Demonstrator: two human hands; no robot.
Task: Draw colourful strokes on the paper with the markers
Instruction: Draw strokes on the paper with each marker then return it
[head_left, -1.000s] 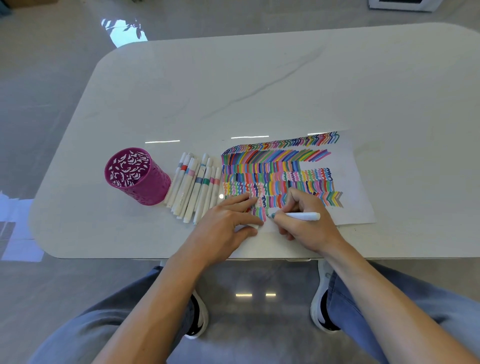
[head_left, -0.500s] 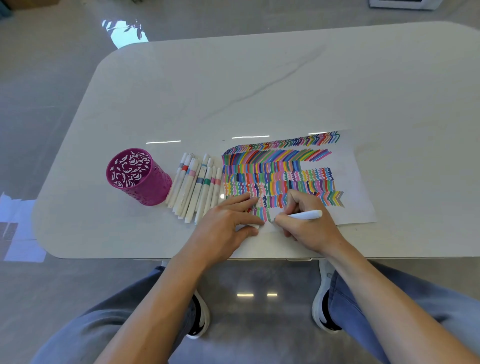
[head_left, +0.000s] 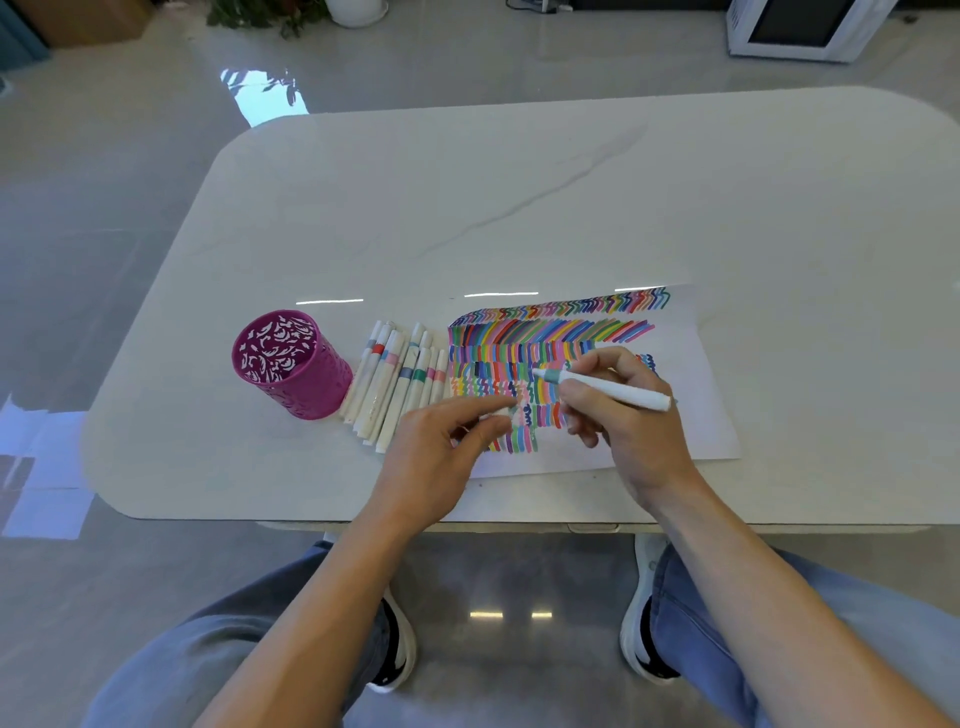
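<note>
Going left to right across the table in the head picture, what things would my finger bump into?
Magenta pen cup → loose markers → left hand pinching a small white cap → right hand gripping a marker. The paper lies under both hands, so it is left out.

Left hand (head_left: 441, 447): motion-blurred, its finger edges smeared.
White piece (head_left: 500, 413): pinched at the left fingertips, too blurred to tell what it was.
Strokes (head_left: 550, 332): the rows toward 6 o'clock of the paper (head_left: 691, 415) were partly hidden under both hands.
Marker (head_left: 623, 395): a stretch near the tip was covered by the right hand (head_left: 628, 431); whether the tip touched the paper could not be told.
Pile (head_left: 395, 384): the lower markers were covered by the upper ones.
Box (head_left: 800, 28): at the picture's 1 o'clock, cut by the top edge.
Plant (head_left: 260, 13): at 11 o'clock, cut by the top edge.
</note>
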